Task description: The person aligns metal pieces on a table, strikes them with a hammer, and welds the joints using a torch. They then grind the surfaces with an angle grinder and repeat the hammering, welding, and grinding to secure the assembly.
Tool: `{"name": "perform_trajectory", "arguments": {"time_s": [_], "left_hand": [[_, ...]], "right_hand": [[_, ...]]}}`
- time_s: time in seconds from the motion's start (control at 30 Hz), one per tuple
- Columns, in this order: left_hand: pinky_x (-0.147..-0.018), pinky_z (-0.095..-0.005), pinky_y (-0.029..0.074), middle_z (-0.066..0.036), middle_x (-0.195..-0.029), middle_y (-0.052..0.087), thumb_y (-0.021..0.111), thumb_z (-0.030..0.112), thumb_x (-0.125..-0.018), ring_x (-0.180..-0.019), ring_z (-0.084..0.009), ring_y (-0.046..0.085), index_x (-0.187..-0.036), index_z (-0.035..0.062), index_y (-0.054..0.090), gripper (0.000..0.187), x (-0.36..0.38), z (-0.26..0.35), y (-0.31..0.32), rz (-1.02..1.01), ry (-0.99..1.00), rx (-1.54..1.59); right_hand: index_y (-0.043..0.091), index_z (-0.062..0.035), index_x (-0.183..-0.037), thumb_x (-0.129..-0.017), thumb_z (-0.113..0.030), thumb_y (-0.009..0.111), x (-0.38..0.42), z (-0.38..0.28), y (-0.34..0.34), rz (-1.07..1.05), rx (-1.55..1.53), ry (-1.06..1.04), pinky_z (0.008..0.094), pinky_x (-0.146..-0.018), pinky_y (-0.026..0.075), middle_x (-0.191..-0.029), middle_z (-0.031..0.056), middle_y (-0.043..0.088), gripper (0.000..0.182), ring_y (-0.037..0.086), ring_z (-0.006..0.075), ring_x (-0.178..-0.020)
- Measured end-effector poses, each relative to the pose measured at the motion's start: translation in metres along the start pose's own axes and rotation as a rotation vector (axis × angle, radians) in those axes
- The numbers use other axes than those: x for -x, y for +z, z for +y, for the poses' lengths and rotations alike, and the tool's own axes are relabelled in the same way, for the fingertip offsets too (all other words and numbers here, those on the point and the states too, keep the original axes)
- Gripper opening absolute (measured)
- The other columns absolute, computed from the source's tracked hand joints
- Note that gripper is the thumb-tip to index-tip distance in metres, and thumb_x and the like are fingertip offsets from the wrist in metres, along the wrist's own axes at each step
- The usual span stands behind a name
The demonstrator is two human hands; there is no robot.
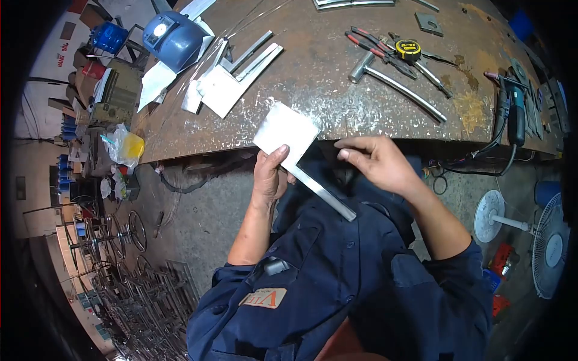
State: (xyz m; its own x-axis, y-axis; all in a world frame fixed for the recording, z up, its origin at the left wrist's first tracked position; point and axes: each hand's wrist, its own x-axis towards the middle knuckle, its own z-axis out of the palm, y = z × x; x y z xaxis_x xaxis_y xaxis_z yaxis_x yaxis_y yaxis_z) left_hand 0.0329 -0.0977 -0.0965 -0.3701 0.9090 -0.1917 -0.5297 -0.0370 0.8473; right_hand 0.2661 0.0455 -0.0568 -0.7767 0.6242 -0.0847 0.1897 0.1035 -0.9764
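My left hand (269, 177) grips a metal bracket (288, 131), a square plate with a narrow bar running from its lower corner toward my body. The thumb lies on the plate's face and the other fingers are behind it, mostly hidden. Just right of the plate, my right hand (380, 161) hovers off the table's front edge, thumb and forefinger extended and apart, touching nothing. Similar metal brackets (221, 90) lie on the table beyond my left hand. Past my right hand rests a hammer (397, 87) with a metal handle.
Pliers (382, 51), a yellow tape measure (408, 49) and an angle grinder (516, 114) lie on the metal table (313, 66). A blue welding helmet (174, 42) sits at back left. A fan (549, 246) stands at right; metal frames (156, 301) crowd the floor at left.
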Motion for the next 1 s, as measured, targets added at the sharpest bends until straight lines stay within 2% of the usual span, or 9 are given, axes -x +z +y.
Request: {"name": "perform_trajectory", "arguments": {"time_s": [0.07, 0.17, 0.3, 0.4, 0.47, 0.57, 0.63, 0.7, 1.0], "left_hand": [[-0.049, -0.0281, 0.056, -0.011, -0.099, 0.074, 0.069, 0.025, -0.101, -0.062, -0.0172, 0.07, -0.132, -0.0035, 0.06, 0.043, 0.0, -0.005, -0.001, -0.015, -0.011, 0.061], [-0.054, -0.0298, 0.057, -0.01, -0.109, 0.075, 0.067, 0.032, -0.103, -0.068, -0.0175, 0.072, -0.141, 0.0005, 0.056, 0.05, -0.005, -0.011, -0.01, -0.074, -0.057, 0.117], [-0.05, -0.0273, 0.047, -0.003, -0.066, 0.061, 0.061, 0.037, -0.107, -0.053, -0.0132, 0.056, -0.099, 0.0076, 0.066, 0.031, -0.012, 0.002, 0.012, 0.032, -0.089, 0.205], [-0.048, -0.028, 0.042, -0.004, -0.07, 0.065, 0.058, 0.037, -0.11, -0.052, -0.0136, 0.053, -0.109, 0.0038, 0.07, 0.035, -0.02, -0.006, -0.007, 0.02, -0.066, 0.348], [-0.049, -0.0285, 0.042, -0.005, -0.07, 0.066, 0.057, 0.037, -0.11, -0.052, -0.0138, 0.054, -0.111, 0.0027, 0.07, 0.036, -0.02, -0.012, -0.013, 0.007, -0.06, 0.397], [-0.054, -0.0285, 0.044, -0.004, -0.071, 0.064, 0.058, 0.038, -0.11, -0.057, -0.0131, 0.055, -0.107, 0.0039, 0.069, 0.036, -0.019, -0.011, -0.011, -0.018, -0.074, 0.426], [-0.057, -0.028, 0.047, -0.003, -0.071, 0.062, 0.061, 0.04, -0.11, -0.06, -0.0123, 0.056, -0.099, 0.0062, 0.068, 0.036, -0.018, -0.014, -0.012, -0.036, -0.095, 0.416], [-0.063, -0.0298, 0.047, -0.01, -0.086, 0.068, 0.058, 0.041, -0.111, -0.067, -0.014, 0.056, -0.12, -0.0019, 0.067, 0.045, -0.016, -0.018, -0.018, -0.09, -0.123, 0.544], [-0.065, -0.0249, 0.045, -0.007, -0.103, 0.058, 0.074, 0.041, -0.102, -0.076, -0.0114, 0.05, -0.121, 0.0017, 0.063, 0.045, -0.017, -0.031, -0.007, -0.243, -0.173, 0.607]], "right_hand": [[0.077, 0.005, -0.113, -0.105, -0.027, 0.068, 0.003, 0.005, 0.011, 0.015, -0.109, 0.044, 0.033, -0.076, 0.057, -0.091, 0.0151, 0.08, 0.035, 0.074, 0.0149, -0.082], [0.077, 0.0063, -0.103, -0.109, -0.033, 0.063, 0.011, -0.002, 0.007, -0.281, -0.147, 0.104, 0.031, -0.073, 0.057, -0.086, 0.0104, 0.079, 0.043, 0.07, 0.0139, -0.075], [0.077, 0.0079, -0.11, -0.116, -0.049, 0.044, 0.029, -0.011, -0.012, -0.324, -0.486, 0.238, 0.0279, -0.07, 0.057, -0.09, 0.0116, 0.078, 0.066, 0.073, 0.0154, -0.082], [0.075, 0.0092, -0.117, -0.116, -0.053, 0.038, 0.043, -0.018, -0.019, -0.212, -0.48, 0.174, 0.0285, -0.071, 0.058, -0.094, 0.0122, 0.078, 0.073, 0.073, 0.0155, -0.085], [0.074, 0.0073, -0.122, -0.115, -0.042, 0.051, 0.048, -0.022, -0.018, -0.204, -0.542, 0.185, 0.0275, -0.072, 0.057, -0.095, 0.0101, 0.078, 0.055, 0.072, 0.0126, -0.088], [0.076, 0.0, -0.117, -0.097, -0.016, 0.08, 0.054, -0.017, -0.004, -0.059, -0.293, 0.043, 0.0235, -0.057, 0.047, -0.087, 0.0022, 0.075, 0.026, 0.062, 0.0024, -0.068], [0.076, 0.0002, -0.113, -0.097, -0.019, 0.081, 0.056, -0.02, 0.001, -0.004, -0.247, 0.06, 0.0239, -0.054, 0.045, -0.083, 0.0018, 0.073, 0.025, 0.059, 0.0021, -0.063], [0.075, 0.0002, -0.102, -0.095, -0.021, 0.083, 0.057, -0.024, 0.01, 0.12, -0.205, 0.035, 0.026, -0.048, 0.042, -0.075, 0.0026, 0.07, 0.024, 0.055, 0.0031, -0.054], [0.077, 0.0037, -0.114, -0.083, -0.001, 0.086, 0.062, -0.038, 0.002, 0.324, 0.045, -0.312, 0.0292, -0.054, 0.04, -0.082, 0.0093, 0.07, 0.033, 0.052, 0.014, -0.062]]}}
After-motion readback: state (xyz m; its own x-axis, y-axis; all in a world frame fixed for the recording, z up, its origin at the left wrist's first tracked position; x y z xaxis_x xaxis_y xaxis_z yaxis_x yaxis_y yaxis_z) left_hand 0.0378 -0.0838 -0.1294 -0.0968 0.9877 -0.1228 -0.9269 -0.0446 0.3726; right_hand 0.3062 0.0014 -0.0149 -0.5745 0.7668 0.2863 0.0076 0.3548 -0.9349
